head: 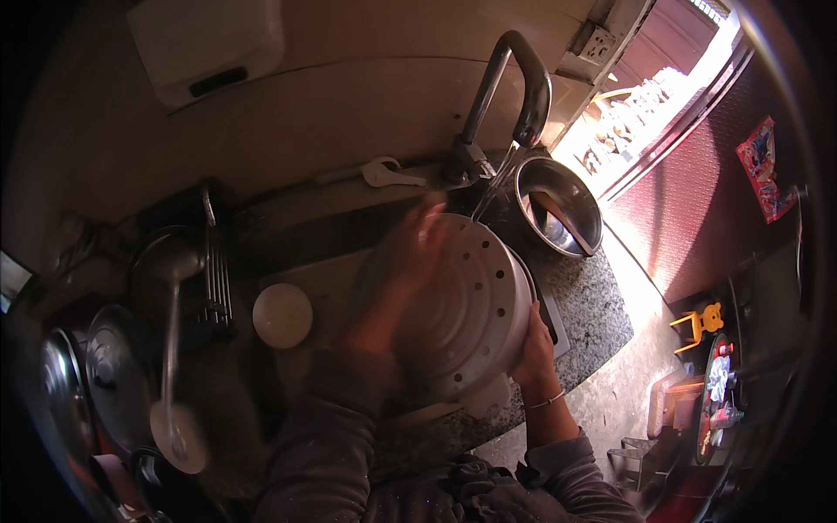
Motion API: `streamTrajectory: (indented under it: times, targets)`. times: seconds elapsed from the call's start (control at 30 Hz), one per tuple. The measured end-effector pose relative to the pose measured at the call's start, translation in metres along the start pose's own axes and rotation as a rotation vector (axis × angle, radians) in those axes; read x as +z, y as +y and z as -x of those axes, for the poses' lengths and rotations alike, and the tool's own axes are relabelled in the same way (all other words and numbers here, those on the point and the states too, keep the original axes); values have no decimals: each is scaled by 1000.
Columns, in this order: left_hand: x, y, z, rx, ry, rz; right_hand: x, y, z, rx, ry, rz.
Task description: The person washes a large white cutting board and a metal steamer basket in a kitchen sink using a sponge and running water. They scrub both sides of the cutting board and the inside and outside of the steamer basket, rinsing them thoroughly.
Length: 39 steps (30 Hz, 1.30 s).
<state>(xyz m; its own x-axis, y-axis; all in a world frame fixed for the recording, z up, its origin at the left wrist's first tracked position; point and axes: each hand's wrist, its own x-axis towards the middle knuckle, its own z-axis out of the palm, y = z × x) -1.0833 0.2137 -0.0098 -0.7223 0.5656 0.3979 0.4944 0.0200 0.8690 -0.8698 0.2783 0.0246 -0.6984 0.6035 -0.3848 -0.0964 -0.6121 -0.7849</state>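
Observation:
A large round plastic basin or basket with a ring of holes [480, 314] is tilted over the sink, under water running from a curved metal faucet [535, 91]. My right hand [537, 343] grips its right side. My left hand [418, 252], blurred, is over its upper left part, fingers towards the faucet; whether it touches the surface is unclear. Just right of the stream stands a stainless steel pot [559, 206] with a brown-handled utensil inside. To the left of my left forearm lies a small white bowl [282, 315].
A white spoon [392, 174] lies behind the sink. At left are a ladle [171, 327], a metal rack [216, 281] and several pot lids [118, 379]. The granite counter [588, 314] ends at the right; beyond it are a yellow chair [703, 321] and a low table.

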Motion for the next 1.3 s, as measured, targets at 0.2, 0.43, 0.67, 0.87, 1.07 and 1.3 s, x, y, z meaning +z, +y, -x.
streamTrajectory:
  times: [0.2, 0.43, 0.67, 0.87, 1.07, 1.3]
  targets:
    - [-26, -77, 141, -120, -100, -77, -16, 14, -13, -10, 50, -79]
    - [-18, 89, 107, 7, -286, 63, 9, 12, -14, -76, 29, 10]
    - [-17, 67, -14, 57, -368, -426, 33, 22, 0, -150, 60, 273]
    - [-32, 51, -8, -26, -448, -562, 37, 40, -6, -293, 54, 607]
    - [-23, 86, 109, 468, -475, -473, 43, 25, -14, -156, 10, 188]
    - [-12, 69, 65, 447, -259, -528, 39, 36, -10, -175, 68, 255]
